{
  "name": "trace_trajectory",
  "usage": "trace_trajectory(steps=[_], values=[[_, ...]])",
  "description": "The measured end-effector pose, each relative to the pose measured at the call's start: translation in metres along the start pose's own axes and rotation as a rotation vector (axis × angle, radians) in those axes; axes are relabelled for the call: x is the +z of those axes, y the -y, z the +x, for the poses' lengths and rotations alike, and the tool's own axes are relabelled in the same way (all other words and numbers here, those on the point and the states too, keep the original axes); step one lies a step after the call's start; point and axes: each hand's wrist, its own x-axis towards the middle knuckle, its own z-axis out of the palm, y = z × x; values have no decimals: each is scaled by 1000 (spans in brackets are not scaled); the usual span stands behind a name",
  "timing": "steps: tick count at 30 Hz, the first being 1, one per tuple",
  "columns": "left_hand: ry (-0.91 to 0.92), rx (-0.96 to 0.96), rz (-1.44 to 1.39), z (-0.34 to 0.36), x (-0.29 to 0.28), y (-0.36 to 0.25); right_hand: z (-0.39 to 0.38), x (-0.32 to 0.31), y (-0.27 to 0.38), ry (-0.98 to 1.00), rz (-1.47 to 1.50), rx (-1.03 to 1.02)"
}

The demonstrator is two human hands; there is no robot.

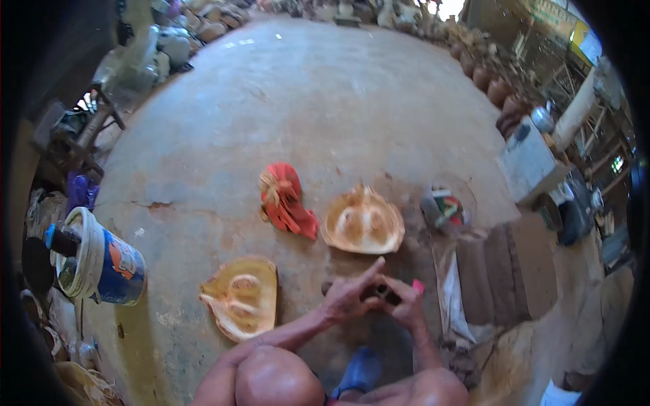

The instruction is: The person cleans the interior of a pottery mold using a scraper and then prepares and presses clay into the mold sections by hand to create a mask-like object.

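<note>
My left hand (347, 298) and my right hand (407, 306) meet in front of my knees. Between them is a dark brown lump that looks like clay (382, 292). My right fingers curl round it, while the left hand presses against it with one finger stretched out. Something small and bright pink (418, 287) shows beside the right hand; I cannot make out what it is. Just beyond my hands lies a pale hollow mould with a face-like relief (363, 223). A second, yellowish mould (242, 294) rests on the floor left of my left forearm.
A red cloth bundle (284, 196) lies left of the far mould. Thick brown clay slabs (493, 277) sit at the right, near a round container (445, 204). At the left stands a blue-and-white bucket (120, 264). Brown pots (497, 90) line the far right edge.
</note>
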Motion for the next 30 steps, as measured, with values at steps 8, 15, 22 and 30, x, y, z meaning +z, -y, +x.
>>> trace_trajectory(steps=[8,15,22,30], values=[[-111,35,43,20,-5,-14,2,-5,-6,0,47,53],[-98,-26,0,10,10,-14,-5,-7,-20,41,86,85],[-178,-2,-50,7,-13,-8,-21,-47,-16,-36,-15,-12],[-317,-915,-737,-23,-42,103,-53,-35,-93,-267,384,785]])
